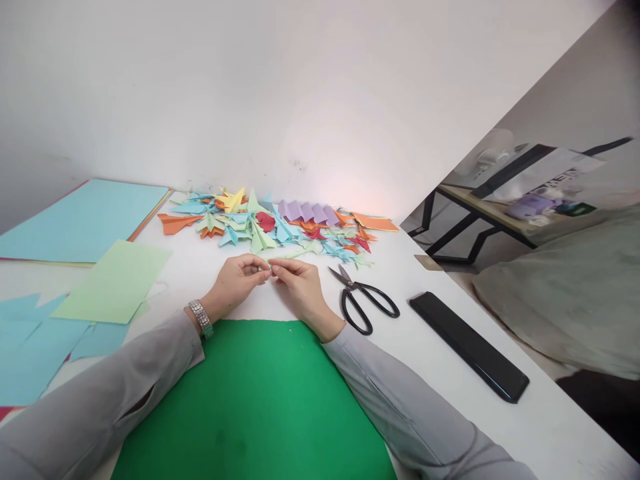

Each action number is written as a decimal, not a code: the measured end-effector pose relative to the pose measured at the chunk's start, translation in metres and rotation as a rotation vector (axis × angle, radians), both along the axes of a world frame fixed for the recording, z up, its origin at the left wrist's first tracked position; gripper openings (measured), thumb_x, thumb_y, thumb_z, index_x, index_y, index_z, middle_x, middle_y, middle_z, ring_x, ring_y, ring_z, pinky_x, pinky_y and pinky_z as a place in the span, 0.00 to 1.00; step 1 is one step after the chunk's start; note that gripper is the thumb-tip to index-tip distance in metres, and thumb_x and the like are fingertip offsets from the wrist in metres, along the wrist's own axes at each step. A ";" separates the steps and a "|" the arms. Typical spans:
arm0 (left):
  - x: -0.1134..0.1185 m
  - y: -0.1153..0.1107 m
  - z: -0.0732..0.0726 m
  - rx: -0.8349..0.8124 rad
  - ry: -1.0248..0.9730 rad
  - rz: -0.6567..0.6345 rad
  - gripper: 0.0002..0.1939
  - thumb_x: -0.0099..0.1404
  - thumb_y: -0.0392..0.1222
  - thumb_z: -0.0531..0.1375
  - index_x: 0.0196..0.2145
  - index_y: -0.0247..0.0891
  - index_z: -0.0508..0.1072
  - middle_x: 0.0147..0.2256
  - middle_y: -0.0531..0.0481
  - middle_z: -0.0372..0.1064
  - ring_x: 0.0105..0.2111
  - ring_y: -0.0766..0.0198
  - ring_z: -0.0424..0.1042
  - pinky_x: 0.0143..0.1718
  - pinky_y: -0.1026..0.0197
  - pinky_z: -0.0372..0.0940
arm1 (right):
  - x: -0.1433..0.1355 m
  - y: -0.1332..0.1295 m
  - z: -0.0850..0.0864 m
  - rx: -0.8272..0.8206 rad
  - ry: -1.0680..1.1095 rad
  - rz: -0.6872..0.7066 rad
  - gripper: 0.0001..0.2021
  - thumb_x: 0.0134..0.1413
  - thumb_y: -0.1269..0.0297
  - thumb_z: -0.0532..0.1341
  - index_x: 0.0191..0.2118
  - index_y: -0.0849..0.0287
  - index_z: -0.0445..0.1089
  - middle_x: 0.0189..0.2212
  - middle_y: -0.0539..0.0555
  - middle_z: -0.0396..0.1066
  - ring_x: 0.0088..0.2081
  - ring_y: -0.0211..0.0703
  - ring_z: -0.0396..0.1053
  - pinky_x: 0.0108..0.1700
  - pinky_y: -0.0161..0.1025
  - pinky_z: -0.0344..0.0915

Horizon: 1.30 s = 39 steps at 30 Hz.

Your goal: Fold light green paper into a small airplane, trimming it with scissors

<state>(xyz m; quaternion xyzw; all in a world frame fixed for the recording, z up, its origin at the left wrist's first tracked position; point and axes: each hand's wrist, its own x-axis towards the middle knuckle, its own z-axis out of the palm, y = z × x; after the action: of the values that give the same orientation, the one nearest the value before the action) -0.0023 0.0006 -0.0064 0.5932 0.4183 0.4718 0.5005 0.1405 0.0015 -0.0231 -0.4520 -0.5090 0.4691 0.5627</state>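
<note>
Both of my hands meet at the fingertips above the white table, just past the far edge of a green sheet [255,400]. My left hand [235,285], with a metal watch band at its wrist, is closed in a pinch on a small light green piece of paper [265,265]. My right hand [305,291] pinches the same piece from the other side; fingers hide most of it. Beyond them lies a heap of folded paper shapes [260,237], including paper planes and a purple pleated strip [309,213]. Black-handled scissors [356,287] lie partly spread to the right of my right hand.
On the left are a stack of large light blue sheets [90,220], a light green sheet [113,283] and blue cut paper [30,353]. At right lies a long black case [467,347]. A white wall [300,100] bounds the table's back; another table [490,210] stands beyond.
</note>
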 end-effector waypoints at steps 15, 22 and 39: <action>-0.001 0.001 0.001 0.040 0.093 0.026 0.07 0.50 0.42 0.62 0.26 0.35 0.72 0.27 0.51 0.68 0.23 0.68 0.69 0.29 0.63 0.64 | 0.000 -0.001 0.002 0.036 -0.051 0.005 0.08 0.39 0.63 0.65 0.30 0.56 0.78 0.28 0.53 0.77 0.27 0.41 0.69 0.31 0.39 0.66; 0.000 -0.002 0.003 -0.065 0.047 0.091 0.06 0.47 0.38 0.63 0.23 0.33 0.72 0.20 0.52 0.69 0.23 0.68 0.68 0.27 0.64 0.63 | -0.001 -0.005 0.004 0.111 -0.127 0.022 0.07 0.42 0.65 0.63 0.31 0.54 0.78 0.29 0.53 0.76 0.30 0.42 0.70 0.33 0.39 0.65; -0.002 0.003 -0.004 -0.076 -0.148 0.045 0.11 0.53 0.43 0.64 0.30 0.34 0.70 0.23 0.52 0.71 0.25 0.66 0.72 0.30 0.61 0.67 | 0.000 0.001 0.000 -0.032 0.108 -0.019 0.09 0.38 0.64 0.66 0.30 0.59 0.77 0.22 0.50 0.74 0.22 0.36 0.65 0.28 0.36 0.63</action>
<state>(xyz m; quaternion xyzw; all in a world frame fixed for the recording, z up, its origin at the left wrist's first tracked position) -0.0042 0.0038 -0.0105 0.5277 0.4108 0.5093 0.5417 0.1407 0.0027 -0.0227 -0.4396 -0.4660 0.4957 0.5864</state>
